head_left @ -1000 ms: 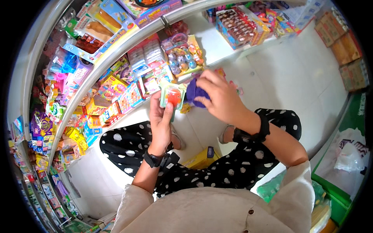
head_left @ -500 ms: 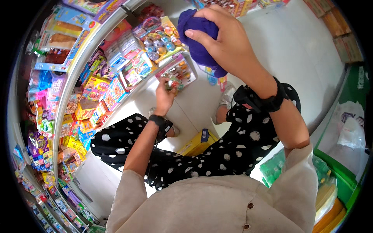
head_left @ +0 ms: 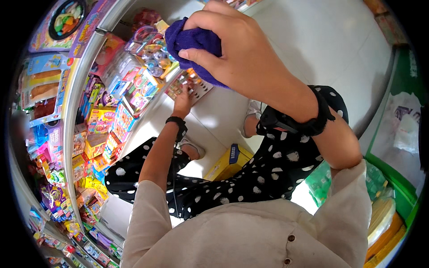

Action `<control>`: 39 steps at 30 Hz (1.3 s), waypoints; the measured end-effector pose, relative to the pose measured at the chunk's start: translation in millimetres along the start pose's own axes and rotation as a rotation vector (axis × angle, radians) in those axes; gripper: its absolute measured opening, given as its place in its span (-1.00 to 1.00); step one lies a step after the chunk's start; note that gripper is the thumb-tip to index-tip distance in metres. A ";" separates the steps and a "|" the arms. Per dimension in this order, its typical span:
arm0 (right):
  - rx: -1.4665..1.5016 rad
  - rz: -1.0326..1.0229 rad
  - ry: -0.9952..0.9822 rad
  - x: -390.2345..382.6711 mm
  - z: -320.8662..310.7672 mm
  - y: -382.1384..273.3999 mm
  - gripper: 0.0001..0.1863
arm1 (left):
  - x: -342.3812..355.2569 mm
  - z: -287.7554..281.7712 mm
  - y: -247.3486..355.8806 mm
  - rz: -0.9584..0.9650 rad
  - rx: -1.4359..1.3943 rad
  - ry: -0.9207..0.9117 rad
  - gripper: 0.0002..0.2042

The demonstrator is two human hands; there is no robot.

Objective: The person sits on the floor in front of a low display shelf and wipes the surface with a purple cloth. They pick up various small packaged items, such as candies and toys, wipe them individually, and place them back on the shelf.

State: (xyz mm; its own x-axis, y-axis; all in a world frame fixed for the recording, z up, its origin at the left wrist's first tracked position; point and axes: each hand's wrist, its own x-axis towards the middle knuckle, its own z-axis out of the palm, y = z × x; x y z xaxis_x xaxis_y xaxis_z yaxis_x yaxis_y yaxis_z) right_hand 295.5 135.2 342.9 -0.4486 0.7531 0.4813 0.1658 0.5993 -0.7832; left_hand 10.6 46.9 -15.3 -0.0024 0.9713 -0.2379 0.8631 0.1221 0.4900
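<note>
The right hand [head_left: 241,47] grips a bunched purple cloth [head_left: 196,42], thumb on the near side, up close to the camera and, in the view, covering part of the goods at the far end of the lower shelf [head_left: 154,103]. The left hand [head_left: 182,105] reaches to the near left corner of an open box of small items [head_left: 203,91], which sits just beside that shelf's front edge; its fingertips are lost among the contents, so whether they pinch anything I cannot tell. The step in hand looks to be this contact at the box, with the cloth held apart; a next move would seem to call for a sure hold by the left fingers and care that the cloth does not drag over the items. Counted: one cloth, one box of small items, its contents too blurred to number, one yellow carton [head_left: 230,161] on the floor, two shoes [head_left: 193,146] and two black wristbands, one on the left wrist [head_left: 178,128], one on the right.
</note>
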 end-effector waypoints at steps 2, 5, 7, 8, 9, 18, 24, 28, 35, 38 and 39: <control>0.002 -0.004 0.011 -2.6 -4.6 -8.2 -0.77 | 0.6 0.5 -9.4 -0.006 0.018 0.022 -0.70; -0.051 -0.016 0.027 -3.1 -5.7 -9.3 -0.76 | 0.4 9.8 -18.4 0.060 0.041 0.074 -0.74; -0.117 -0.027 0.080 -6.1 4.4 2.5 -0.75 | 0.2 23.0 -35.1 0.101 -0.021 0.154 -0.72; -0.157 -0.032 0.115 -6.4 8.8 6.9 -0.74 | 1.1 27.7 -40.4 0.071 -0.077 0.171 -0.70; -0.176 -0.032 0.112 -7.3 9.6 9.2 -0.75 | 1.6 31.8 -45.8 0.040 -0.131 0.190 -0.67; -0.231 -0.035 0.089 -10.7 2.3 11.6 -0.73 | 6.2 30.5 -23.4 0.093 -0.288 0.322 -0.64; -0.247 -0.042 0.087 -14.3 -0.3 16.2 -0.72 | 7.4 31.8 -12.9 0.138 -0.246 0.362 -0.68; -0.230 -0.072 0.083 -9.9 2.5 9.6 -0.72 | -2.1 38.7 -35.6 0.147 -0.214 0.439 -0.70; -0.260 -0.073 0.099 -16.0 -1.5 14.1 -0.71 | 4.5 41.3 -16.6 0.097 -0.187 0.474 -0.78; -0.242 -0.089 0.102 -13.6 -0.6 11.3 -0.71 | -1.5 56.1 -42.6 0.110 -0.281 0.590 -0.81; -0.245 -0.086 0.103 -13.8 -1.7 12.5 -0.71 | -0.9 58.7 -45.5 0.098 -0.262 0.589 -0.82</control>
State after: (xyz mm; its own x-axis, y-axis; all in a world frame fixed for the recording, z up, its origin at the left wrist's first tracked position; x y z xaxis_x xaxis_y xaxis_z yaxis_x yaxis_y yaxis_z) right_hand 305.2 132.8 327.1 -0.3807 0.7127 0.5892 0.3442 0.7006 -0.6250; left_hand 1.0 28.4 -86.7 -0.2705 0.9208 0.2811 0.7220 0.0009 0.6919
